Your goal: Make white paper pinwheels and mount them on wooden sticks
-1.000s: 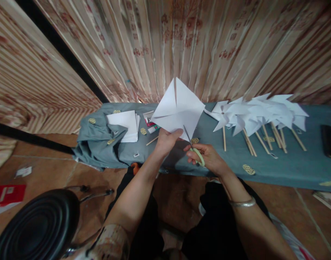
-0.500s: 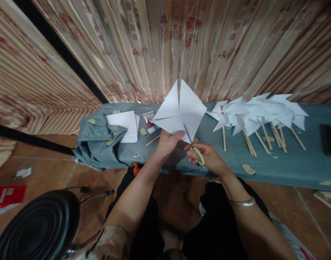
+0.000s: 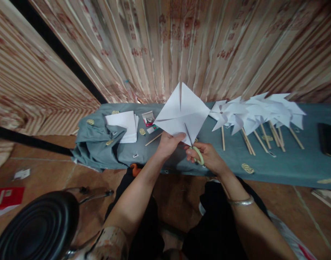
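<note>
A square white sheet of paper (image 3: 194, 103) is held up cornerwise over the bench, with slits running in from its top and left corners. My left hand (image 3: 169, 143) pinches its lower edge, thumb on top. My right hand (image 3: 207, 156) grips scissors with pale green handles (image 3: 199, 156). Their dark blade lies over the sheet near its bottom corner, pointing up toward the middle. To the right, several white paper pinwheels (image 3: 253, 112) on wooden sticks lie overlapping. A stack of white paper (image 3: 129, 126) rests to the left, partly under a fold of cloth.
A grey-green cloth (image 3: 176, 162) with yellow patterns covers the bench. Near the sheet lie a small open box of metal bits (image 3: 148, 119) and a loose wooden stick (image 3: 153, 139). A dark flat device (image 3: 328, 139) sits at the right. A black round stool (image 3: 36, 225) stands at lower left.
The paper's slits, my hands and the scissors look nearly the same. The paper appears slightly lower and further right in view, while the surroundings have shifted slightly left.
</note>
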`<state>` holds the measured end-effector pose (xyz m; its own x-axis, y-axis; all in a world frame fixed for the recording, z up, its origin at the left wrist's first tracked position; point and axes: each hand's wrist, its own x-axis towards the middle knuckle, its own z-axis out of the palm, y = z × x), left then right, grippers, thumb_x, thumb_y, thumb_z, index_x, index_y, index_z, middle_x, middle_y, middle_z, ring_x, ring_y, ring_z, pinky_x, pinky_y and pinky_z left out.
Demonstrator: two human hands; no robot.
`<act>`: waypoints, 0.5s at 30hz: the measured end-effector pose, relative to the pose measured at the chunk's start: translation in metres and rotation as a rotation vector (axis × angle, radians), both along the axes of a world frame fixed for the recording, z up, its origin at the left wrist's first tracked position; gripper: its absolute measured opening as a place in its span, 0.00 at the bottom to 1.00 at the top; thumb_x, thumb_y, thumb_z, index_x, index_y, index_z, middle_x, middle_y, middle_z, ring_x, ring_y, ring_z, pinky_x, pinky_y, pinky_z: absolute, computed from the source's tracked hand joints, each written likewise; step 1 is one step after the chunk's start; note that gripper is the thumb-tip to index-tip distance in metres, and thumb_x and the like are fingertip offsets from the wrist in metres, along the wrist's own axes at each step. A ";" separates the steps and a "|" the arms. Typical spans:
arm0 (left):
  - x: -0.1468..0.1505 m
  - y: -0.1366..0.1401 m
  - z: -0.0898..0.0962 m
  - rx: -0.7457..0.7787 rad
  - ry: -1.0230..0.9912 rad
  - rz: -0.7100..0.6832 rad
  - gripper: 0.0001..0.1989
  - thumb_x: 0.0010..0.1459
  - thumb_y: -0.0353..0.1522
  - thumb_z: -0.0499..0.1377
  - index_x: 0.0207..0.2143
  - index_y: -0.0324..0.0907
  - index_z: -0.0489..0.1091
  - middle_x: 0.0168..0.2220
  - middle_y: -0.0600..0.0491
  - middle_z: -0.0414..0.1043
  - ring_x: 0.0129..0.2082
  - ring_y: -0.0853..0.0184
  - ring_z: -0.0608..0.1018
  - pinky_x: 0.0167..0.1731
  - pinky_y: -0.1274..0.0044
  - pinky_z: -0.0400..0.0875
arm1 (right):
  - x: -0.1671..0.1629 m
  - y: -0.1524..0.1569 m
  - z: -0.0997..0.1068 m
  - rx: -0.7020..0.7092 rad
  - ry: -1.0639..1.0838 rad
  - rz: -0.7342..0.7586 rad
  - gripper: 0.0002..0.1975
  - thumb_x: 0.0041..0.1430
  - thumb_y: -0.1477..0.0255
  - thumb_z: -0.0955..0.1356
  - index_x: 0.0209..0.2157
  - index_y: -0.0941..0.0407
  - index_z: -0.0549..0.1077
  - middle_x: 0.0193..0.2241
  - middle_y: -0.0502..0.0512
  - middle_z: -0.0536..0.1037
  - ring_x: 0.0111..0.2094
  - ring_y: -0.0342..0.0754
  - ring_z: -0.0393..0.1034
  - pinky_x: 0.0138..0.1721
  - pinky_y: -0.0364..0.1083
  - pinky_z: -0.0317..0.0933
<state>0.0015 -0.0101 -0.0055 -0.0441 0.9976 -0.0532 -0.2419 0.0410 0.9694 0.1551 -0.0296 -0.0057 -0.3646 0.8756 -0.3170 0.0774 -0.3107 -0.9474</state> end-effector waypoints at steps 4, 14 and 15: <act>0.000 -0.001 0.002 0.001 -0.015 0.011 0.10 0.38 0.34 0.65 0.24 0.40 0.69 0.22 0.57 0.70 0.22 0.70 0.70 0.26 0.77 0.66 | 0.000 0.000 -0.001 -0.023 -0.007 -0.008 0.26 0.32 0.52 0.80 0.25 0.57 0.73 0.17 0.47 0.75 0.18 0.38 0.63 0.20 0.40 0.55; 0.003 -0.002 0.001 -0.025 -0.013 -0.043 0.09 0.39 0.35 0.64 0.22 0.39 0.68 0.19 0.57 0.70 0.20 0.70 0.70 0.23 0.77 0.67 | 0.001 0.000 -0.001 0.072 -0.038 0.019 0.25 0.37 0.49 0.77 0.22 0.56 0.73 0.17 0.48 0.73 0.19 0.40 0.63 0.22 0.41 0.57; 0.003 -0.003 0.000 -0.026 -0.014 -0.050 0.09 0.39 0.35 0.64 0.22 0.39 0.68 0.19 0.57 0.70 0.19 0.70 0.70 0.23 0.77 0.67 | 0.001 0.000 -0.001 0.076 -0.039 0.022 0.25 0.38 0.49 0.77 0.21 0.56 0.73 0.16 0.48 0.72 0.19 0.40 0.63 0.22 0.41 0.57</act>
<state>0.0045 -0.0127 -0.0051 0.0064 0.9968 -0.0794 -0.2522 0.0785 0.9645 0.1565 -0.0295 -0.0065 -0.3729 0.8894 -0.2643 0.1211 -0.2358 -0.9642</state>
